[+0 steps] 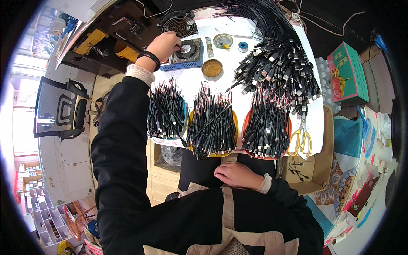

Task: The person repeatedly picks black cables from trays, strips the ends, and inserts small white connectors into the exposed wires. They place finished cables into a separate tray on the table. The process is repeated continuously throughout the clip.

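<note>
My left hand (165, 46) reaches out over the blue-sided solder pot (182, 63) with its round, silver-centred top. Its fingers are closed together at the pot's left edge; what they pinch is hidden. My right hand (239, 175) rests on my lap, loosely curled, with nothing visible in it. Between the hands, black cables with bare reddish wire ends stand bunched in a blue tray (185, 114), a yellow tray (235, 127) and an orange tray (245, 127). A round tin of amber paste (212, 69) sits right of the pot.
A large heap of black USB cables (278, 63) covers the table's far right. Yellow-handled scissors (301, 140) lie at its right edge. A solder spool (242, 46), a glass dish (223, 41) and a fan (178, 24) stand farther back. A cardboard box (316, 170) is at right, an office chair (63, 108) at left.
</note>
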